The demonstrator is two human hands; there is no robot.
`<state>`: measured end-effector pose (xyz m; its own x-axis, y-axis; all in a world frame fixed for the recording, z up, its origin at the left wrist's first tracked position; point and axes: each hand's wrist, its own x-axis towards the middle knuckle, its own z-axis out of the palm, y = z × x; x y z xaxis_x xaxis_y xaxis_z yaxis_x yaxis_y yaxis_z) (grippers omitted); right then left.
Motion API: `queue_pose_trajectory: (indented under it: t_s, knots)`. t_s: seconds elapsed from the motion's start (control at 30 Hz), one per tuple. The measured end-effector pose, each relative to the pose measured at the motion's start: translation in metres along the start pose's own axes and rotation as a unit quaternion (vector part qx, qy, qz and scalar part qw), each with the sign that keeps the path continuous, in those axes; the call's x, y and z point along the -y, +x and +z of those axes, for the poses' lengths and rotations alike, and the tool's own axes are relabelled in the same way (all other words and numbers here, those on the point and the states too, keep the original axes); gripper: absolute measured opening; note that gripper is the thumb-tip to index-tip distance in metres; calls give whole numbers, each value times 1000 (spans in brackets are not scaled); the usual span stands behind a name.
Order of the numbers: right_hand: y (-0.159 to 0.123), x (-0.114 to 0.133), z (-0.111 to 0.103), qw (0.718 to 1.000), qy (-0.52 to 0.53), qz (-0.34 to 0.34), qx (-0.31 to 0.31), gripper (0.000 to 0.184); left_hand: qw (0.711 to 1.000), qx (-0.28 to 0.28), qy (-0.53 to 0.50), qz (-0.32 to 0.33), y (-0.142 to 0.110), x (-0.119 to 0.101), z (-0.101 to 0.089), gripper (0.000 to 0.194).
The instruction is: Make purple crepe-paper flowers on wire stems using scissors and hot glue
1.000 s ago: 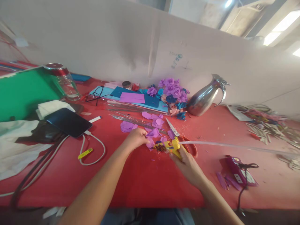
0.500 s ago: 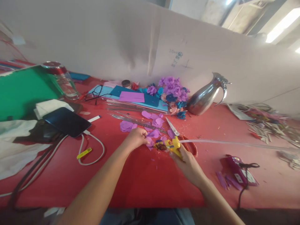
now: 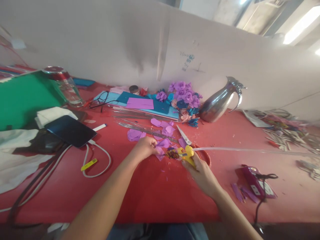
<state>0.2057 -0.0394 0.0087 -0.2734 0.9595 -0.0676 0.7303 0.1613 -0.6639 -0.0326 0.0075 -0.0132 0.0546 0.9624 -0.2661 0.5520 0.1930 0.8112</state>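
My right hand (image 3: 200, 170) is wrapped round the handle of a yellow glue gun (image 3: 187, 154). A long clear glue stick (image 3: 240, 151) runs out of the gun's back to the right. The dark, crusted nozzle end (image 3: 172, 153) points left, close to a purple paper petal (image 3: 160, 154). My left hand (image 3: 147, 147) pinches this petal between thumb and fingers. More loose purple petals (image 3: 136, 134) lie behind my left hand. Scissors (image 3: 183, 134) with orange-red handles lie just behind the glue gun, blades pointing away; the handles are partly covered by my right hand.
Finished paper flowers (image 3: 186, 95) are heaped by the wall, beside a steel jug (image 3: 220, 101). Thin wires (image 3: 140, 126) lie in front of coloured paper sheets (image 3: 140, 103). A phone (image 3: 71, 130) with a white cable is at left, a purple device (image 3: 257, 181) at right.
The glue gun and my right hand have shifted slightly to the right. My left hand stays nearly where it was, still pinching the petal.
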Motion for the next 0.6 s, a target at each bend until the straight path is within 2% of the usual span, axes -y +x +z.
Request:
queue_pose_trajectory:
  t_s: [0.6]
  knots:
    - [3,-1,-4,999,8,40,3,32,1000,10,-9,12,0,3,0,31]
